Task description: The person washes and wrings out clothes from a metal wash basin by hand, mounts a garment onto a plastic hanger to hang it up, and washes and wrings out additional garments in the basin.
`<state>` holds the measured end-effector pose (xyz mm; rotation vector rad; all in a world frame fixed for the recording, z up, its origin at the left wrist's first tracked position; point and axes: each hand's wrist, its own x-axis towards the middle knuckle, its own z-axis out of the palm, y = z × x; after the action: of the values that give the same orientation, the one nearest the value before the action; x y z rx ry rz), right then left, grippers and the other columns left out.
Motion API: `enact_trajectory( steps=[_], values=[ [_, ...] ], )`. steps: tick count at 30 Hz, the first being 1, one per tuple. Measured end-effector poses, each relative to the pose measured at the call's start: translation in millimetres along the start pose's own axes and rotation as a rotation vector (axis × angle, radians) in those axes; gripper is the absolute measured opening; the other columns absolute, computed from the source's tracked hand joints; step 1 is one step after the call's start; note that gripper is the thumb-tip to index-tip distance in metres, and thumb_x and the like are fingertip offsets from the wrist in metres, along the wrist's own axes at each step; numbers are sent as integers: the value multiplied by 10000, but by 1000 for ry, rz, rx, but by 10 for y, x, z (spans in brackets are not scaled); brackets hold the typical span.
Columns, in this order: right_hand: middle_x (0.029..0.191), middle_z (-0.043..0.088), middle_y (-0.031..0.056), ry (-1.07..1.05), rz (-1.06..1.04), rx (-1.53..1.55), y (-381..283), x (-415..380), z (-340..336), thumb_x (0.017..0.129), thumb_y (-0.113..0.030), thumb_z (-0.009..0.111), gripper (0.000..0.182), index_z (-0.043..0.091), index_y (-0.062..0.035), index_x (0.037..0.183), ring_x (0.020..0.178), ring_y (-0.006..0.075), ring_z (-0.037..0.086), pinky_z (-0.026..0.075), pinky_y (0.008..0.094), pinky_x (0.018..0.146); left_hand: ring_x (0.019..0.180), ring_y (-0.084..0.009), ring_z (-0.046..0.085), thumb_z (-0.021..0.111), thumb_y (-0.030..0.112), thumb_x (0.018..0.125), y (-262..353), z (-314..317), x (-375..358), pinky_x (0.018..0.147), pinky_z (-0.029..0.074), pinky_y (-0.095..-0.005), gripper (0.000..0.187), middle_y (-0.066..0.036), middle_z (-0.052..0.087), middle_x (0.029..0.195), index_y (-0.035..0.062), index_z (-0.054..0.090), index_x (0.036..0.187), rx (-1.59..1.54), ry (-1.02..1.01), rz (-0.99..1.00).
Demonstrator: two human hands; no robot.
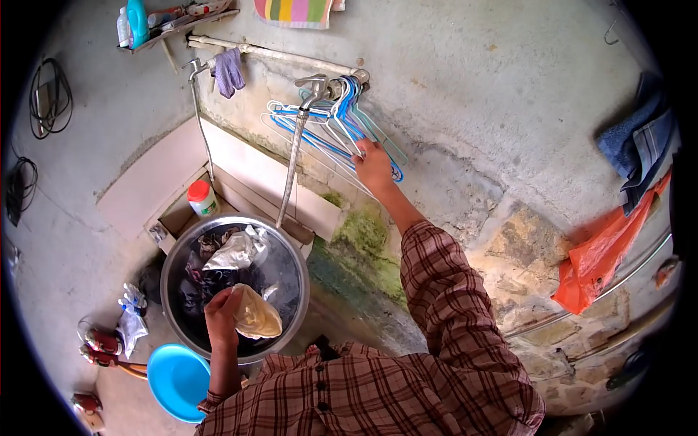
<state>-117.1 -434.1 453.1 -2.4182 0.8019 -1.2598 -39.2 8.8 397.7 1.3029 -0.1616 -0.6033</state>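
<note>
My left hand [221, 314] is closed on a wet-looking cream cloth [259, 317], held over the large metal basin [169, 309]. Inside the basin lie dark clothes [218, 280] and a pale silvery-white cloth [238, 251] in water. At the wall, my right hand [374, 166] reaches up to a bunch of blue and white clothes hangers [342, 109], which hang by the tap [314, 89]. Its fingers are pinched on the lower part of one hanger; which one is hard to make out.
A red-lidded tub [203, 199] stands behind the basin, and a blue plastic basin [177, 381] sits at lower left. A hose [292, 167] runs down from the tap. An orange plastic bag [600, 261] and a blue towel [643, 145] hang at right.
</note>
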Motion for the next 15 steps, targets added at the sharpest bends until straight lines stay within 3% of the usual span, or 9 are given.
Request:
enact_trajectory(
  steps=[6, 9, 12, 15],
  values=[
    [904, 662, 203, 43, 20, 98, 76, -47, 88, 738, -100, 681, 279, 641, -62, 1011, 822, 368, 632, 503, 428, 751, 699, -97, 607, 669, 74, 828, -47, -14, 16, 636, 461, -215, 141, -40, 672, 813, -23, 690, 927, 18, -19, -15],
    [928, 683, 142, 77, 47, 171, 223, -66, 223, 788, -141, 697, 286, 646, -52, 1055, 784, 268, 652, 498, 339, 707, 697, -96, 607, 671, 78, 827, -60, -19, 27, 635, 461, -213, 143, -39, 672, 812, -23, 691, 926, 31, -33, -26],
    [929, 683, 126, -3, 194, 319, 373, -51, 275, 824, -258, 687, 283, 669, -56, 1021, 756, 231, 645, 493, 325, 700, 697, -96, 606, 671, 84, 828, -54, 7, 9, 637, 461, -213, 145, -37, 672, 812, -22, 691, 926, 51, -53, -31],
    [862, 668, 48, -172, 669, 412, 68, 33, -52, 856, -394, 636, 334, 702, -88, 974, 754, 177, 608, 486, 323, 694, 700, -95, 605, 669, 85, 830, -30, 10, -25, 643, 461, -214, 144, -35, 672, 813, -20, 691, 925, 72, -68, -38]
  ],
)
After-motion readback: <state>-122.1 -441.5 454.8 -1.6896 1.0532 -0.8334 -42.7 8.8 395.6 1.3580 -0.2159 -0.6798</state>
